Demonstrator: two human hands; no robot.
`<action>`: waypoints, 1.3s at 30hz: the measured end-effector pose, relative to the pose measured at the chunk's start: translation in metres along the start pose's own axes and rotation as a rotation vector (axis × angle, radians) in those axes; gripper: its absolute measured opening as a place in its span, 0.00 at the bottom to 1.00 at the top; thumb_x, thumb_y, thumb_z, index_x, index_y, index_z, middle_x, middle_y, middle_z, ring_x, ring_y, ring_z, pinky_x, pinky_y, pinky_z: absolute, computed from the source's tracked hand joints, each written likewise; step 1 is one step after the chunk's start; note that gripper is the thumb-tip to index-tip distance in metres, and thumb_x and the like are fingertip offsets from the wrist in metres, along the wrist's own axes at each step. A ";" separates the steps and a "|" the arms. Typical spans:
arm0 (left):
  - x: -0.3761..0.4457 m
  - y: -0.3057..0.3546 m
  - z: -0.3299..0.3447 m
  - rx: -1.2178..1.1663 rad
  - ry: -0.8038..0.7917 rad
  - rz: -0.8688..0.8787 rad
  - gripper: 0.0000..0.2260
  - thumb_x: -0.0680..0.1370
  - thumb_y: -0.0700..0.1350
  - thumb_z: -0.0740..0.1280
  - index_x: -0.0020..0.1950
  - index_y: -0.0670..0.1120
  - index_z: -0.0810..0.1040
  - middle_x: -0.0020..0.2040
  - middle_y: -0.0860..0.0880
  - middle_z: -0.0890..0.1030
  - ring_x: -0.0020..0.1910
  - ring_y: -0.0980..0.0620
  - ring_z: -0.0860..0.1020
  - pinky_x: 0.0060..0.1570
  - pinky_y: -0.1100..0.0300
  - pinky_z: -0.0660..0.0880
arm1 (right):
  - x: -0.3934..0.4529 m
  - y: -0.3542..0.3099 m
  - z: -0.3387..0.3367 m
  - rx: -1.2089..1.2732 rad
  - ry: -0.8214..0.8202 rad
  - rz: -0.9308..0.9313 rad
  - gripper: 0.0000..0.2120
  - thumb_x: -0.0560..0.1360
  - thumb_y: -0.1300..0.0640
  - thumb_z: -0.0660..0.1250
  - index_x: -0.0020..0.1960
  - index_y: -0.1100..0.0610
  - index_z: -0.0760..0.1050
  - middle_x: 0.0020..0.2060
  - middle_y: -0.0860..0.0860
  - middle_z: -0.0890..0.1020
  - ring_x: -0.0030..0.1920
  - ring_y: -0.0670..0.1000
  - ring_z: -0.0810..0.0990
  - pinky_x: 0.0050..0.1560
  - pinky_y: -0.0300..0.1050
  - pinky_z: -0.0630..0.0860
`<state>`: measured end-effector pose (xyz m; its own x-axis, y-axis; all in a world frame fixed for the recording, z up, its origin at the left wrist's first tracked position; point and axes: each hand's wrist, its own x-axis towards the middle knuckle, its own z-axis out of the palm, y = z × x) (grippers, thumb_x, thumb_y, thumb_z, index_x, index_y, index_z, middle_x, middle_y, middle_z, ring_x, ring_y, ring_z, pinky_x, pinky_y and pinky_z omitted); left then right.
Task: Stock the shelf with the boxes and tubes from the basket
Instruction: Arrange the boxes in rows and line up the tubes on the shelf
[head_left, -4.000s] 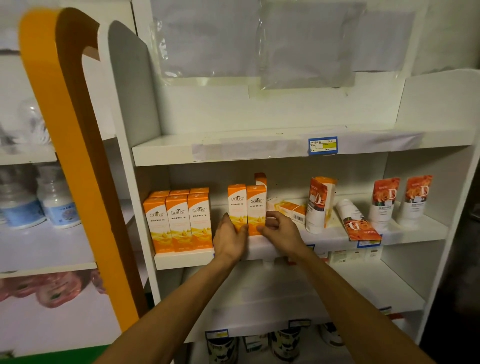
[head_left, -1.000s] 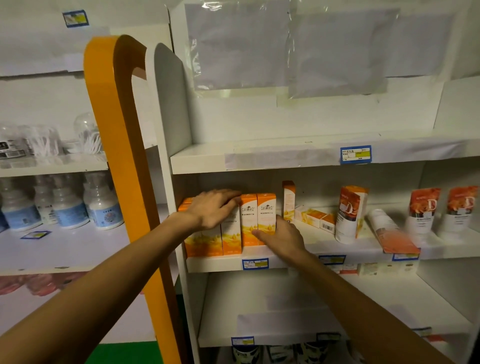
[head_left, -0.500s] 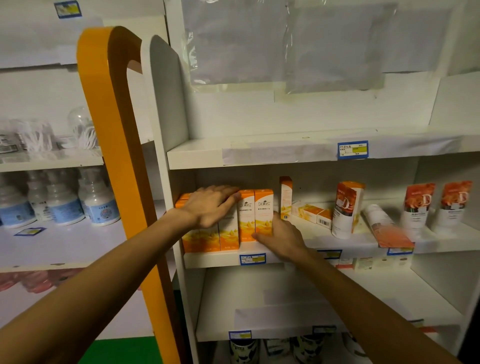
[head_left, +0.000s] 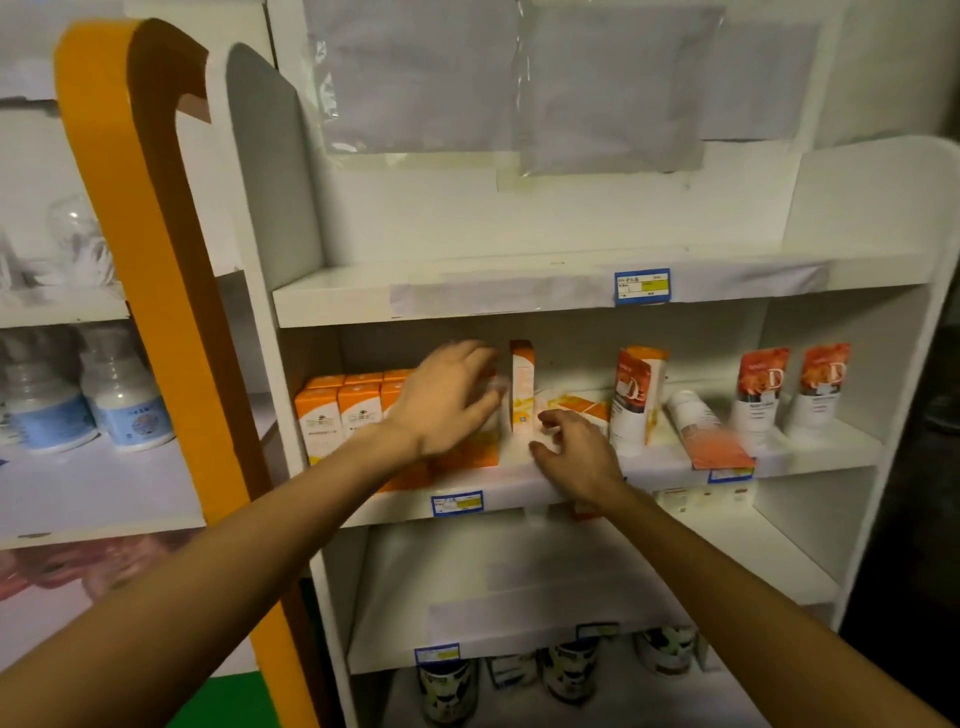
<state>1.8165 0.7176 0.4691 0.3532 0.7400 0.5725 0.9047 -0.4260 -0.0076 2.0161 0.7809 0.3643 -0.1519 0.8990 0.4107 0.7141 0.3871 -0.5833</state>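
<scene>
— What are the hands gripping?
— Nothing; the left hand (head_left: 447, 397) lies spread over the row of orange boxes (head_left: 337, 415) at the shelf (head_left: 519, 491)'s left; the right hand (head_left: 574, 452), fingers loosely curled, hovers near the single upright box (head_left: 521, 387).
— Handling?
— Probably light, stiff card, easily toppled; pinch its narrow sides low down.

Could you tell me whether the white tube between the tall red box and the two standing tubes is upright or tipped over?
Tipped over: the white tube lies lengthwise on the middle shelf.
</scene>
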 end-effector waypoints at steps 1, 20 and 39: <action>0.001 0.011 0.008 -0.009 -0.023 0.019 0.23 0.81 0.55 0.62 0.73 0.46 0.71 0.72 0.45 0.73 0.70 0.46 0.71 0.70 0.53 0.67 | -0.001 0.006 -0.005 0.014 0.020 0.019 0.23 0.76 0.50 0.70 0.70 0.52 0.72 0.64 0.49 0.79 0.59 0.50 0.78 0.58 0.45 0.76; 0.023 0.062 0.148 -0.483 -0.140 -0.672 0.29 0.75 0.48 0.73 0.71 0.44 0.64 0.67 0.44 0.70 0.65 0.44 0.74 0.64 0.51 0.76 | 0.028 0.070 -0.032 0.497 0.056 0.199 0.06 0.75 0.64 0.69 0.49 0.60 0.84 0.43 0.52 0.86 0.45 0.50 0.83 0.50 0.41 0.81; 0.066 0.050 0.187 -0.710 0.135 -1.007 0.32 0.74 0.48 0.74 0.73 0.46 0.62 0.70 0.43 0.72 0.70 0.39 0.72 0.67 0.41 0.74 | 0.058 0.081 -0.041 0.768 0.132 0.350 0.17 0.73 0.62 0.66 0.25 0.54 0.76 0.21 0.51 0.74 0.23 0.48 0.71 0.30 0.43 0.68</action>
<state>1.9299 0.8420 0.3529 -0.4897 0.8596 0.1462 0.4145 0.0821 0.9063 2.0932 0.8561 0.3690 0.1062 0.9800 0.1683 0.0367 0.1653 -0.9856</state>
